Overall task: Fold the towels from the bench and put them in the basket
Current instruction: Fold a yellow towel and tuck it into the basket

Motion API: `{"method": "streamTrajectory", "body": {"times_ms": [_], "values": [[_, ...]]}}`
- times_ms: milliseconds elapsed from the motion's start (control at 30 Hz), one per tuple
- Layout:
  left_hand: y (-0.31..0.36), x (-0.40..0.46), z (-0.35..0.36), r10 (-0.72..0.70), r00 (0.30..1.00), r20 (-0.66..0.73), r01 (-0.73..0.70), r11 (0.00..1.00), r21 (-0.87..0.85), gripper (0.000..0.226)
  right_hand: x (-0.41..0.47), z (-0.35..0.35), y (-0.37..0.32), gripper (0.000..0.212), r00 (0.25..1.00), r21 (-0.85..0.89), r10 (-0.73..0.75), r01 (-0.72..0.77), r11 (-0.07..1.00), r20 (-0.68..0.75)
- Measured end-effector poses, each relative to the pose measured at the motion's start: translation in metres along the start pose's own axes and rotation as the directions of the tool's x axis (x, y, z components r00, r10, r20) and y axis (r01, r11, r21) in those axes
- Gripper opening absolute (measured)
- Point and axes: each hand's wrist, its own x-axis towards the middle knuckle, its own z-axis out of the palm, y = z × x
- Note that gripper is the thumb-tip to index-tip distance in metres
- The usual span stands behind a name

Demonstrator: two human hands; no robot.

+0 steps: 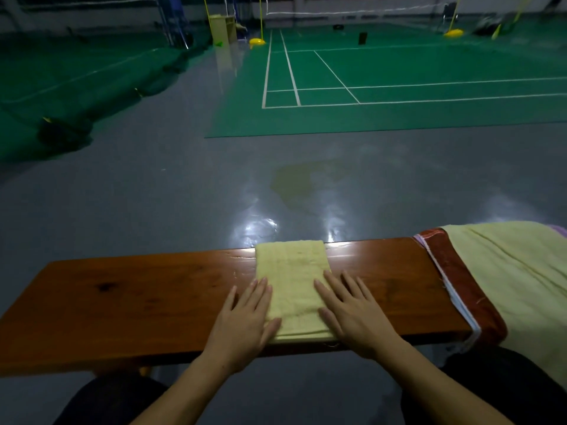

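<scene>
A pale yellow towel, folded into a narrow rectangle, lies across the middle of the brown wooden bench. My left hand lies flat with straight fingers on the towel's left edge, partly on the bench. My right hand presses flat on the towel's right edge. A stack of unfolded towels covers the bench's right end: a pale yellow one on top, a dark red one under it, and white and lilac edges showing. No basket is in view.
Grey glossy floor stretches beyond the bench, with a green badminton court further back. Rolled green matting lies at the far left. My dark-trousered knees sit under the bench's near edge.
</scene>
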Motion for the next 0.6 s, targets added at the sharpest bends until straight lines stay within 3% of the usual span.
{"method": "streamTrajectory", "body": {"times_ms": [133,233,333,467,600], "values": [[-0.011,-0.017,-0.027,0.089,0.993,-0.077,-0.093,0.994,-0.053,0.045,-0.02,-0.019,0.012,0.052,0.997,0.004,-0.043,0.043,0.999,-0.065],[-0.018,-0.029,-0.037,0.118,0.992,-0.056,-0.119,0.992,-0.031,0.037,-0.037,-0.027,0.009,0.046,0.993,0.074,-0.08,0.086,0.993,-0.084],[-0.02,-0.03,-0.038,0.096,0.995,-0.032,-0.097,0.995,-0.023,0.038,-0.046,-0.025,0.007,0.045,0.992,0.121,-0.081,0.092,0.988,-0.094],[-0.018,-0.022,-0.039,0.069,0.997,-0.038,-0.071,0.995,-0.075,0.036,-0.034,-0.02,0.006,0.045,0.99,0.057,-0.084,0.092,0.994,-0.115],[-0.01,-0.013,-0.042,0.022,1.0,-0.012,-0.024,0.983,-0.182,0.022,-0.02,-0.015,0.006,0.033,0.984,0.087,-0.042,0.058,0.995,-0.175]]}}
